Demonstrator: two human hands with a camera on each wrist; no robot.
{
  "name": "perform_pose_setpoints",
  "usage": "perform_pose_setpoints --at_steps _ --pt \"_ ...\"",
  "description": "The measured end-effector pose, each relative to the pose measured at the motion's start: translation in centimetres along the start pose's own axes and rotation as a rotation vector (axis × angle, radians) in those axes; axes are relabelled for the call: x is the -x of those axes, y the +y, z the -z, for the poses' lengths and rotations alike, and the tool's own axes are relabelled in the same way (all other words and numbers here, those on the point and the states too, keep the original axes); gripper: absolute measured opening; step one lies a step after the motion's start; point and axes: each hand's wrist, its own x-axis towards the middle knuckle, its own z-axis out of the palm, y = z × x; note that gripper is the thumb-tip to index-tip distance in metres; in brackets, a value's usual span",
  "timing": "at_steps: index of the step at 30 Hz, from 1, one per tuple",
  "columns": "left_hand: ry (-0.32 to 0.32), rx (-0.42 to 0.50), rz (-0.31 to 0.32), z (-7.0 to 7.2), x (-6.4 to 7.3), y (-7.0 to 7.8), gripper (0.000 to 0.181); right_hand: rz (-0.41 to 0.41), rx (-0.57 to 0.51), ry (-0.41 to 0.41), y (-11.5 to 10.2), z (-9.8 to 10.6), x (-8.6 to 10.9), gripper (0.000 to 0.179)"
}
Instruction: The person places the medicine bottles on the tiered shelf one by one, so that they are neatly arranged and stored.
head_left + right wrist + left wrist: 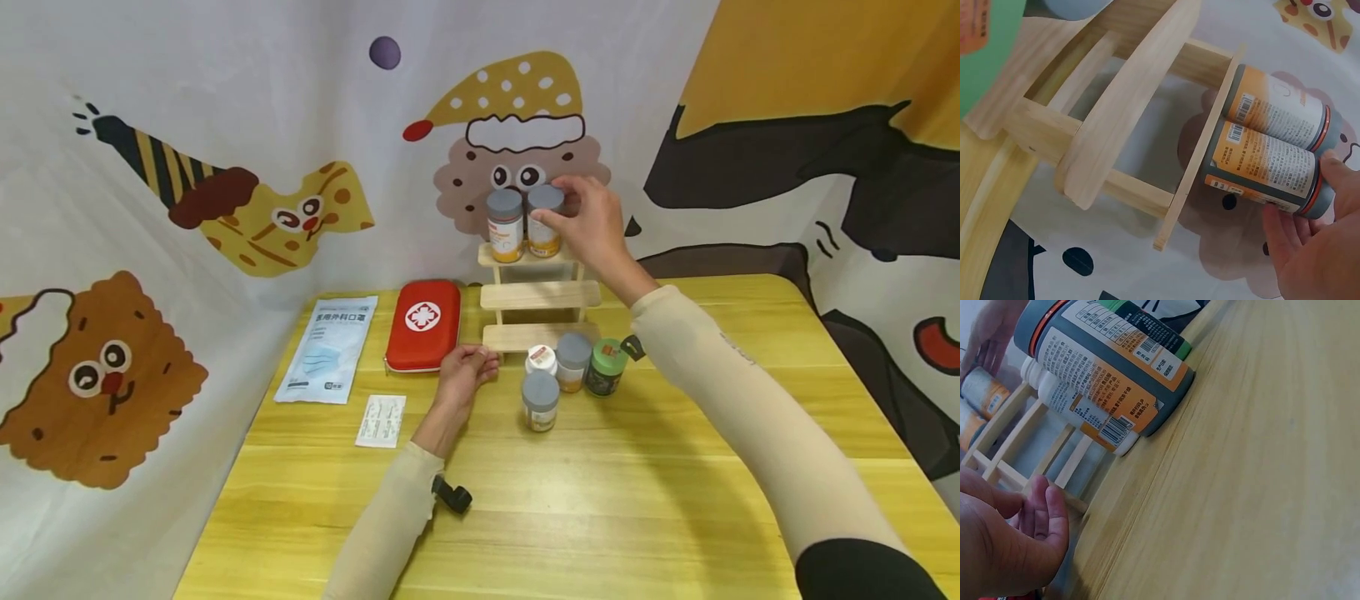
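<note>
Near the upper middle of the head view, the right hand (597,221) gripped a round bottle (544,243) by its smooth grey lid, thumb on one side and fingers on the other. That bottle stood upright on the top step of a pale wooden stand (540,294), whose flat slats had rounded ends. Just beside it, to its left in the frame, a matching bottle (506,233) stood on the same step, with a white and orange label.

At the centre of the frame, the left hand (463,375) lay by the stand's lowest step, fingers loosely bent and nothing visible in its hold; whether the fingertips touched the wood was hard to tell.

Right of that hand, close together on the glossy, wood-grained table (637,517), stood a small white bottle (541,361), two grey-lidded jars (540,404) and a squat green-lidded jar (604,367).

Left of centre lay a red zipped case (423,350) with rounded corners and a white emblem, a flat, glossy mask packet (327,350) and a thin white card (381,422). Soft printed cloth (247,67) filled the upper frame.
</note>
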Motion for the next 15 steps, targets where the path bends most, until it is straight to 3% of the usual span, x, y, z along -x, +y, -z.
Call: perform_pose_setpoints --at_steps 5,15 --pt "0.005 -0.001 -0.007 -0.05 -0.11 -0.13 0.005 0.017 0.016 0.000 0.33 0.10 -0.36 0.055" --pt "0.002 0.010 -0.018 -0.06 -0.10 -0.24 0.004 -0.029 0.019 -0.103 0.62 0.63 -0.96 0.059"
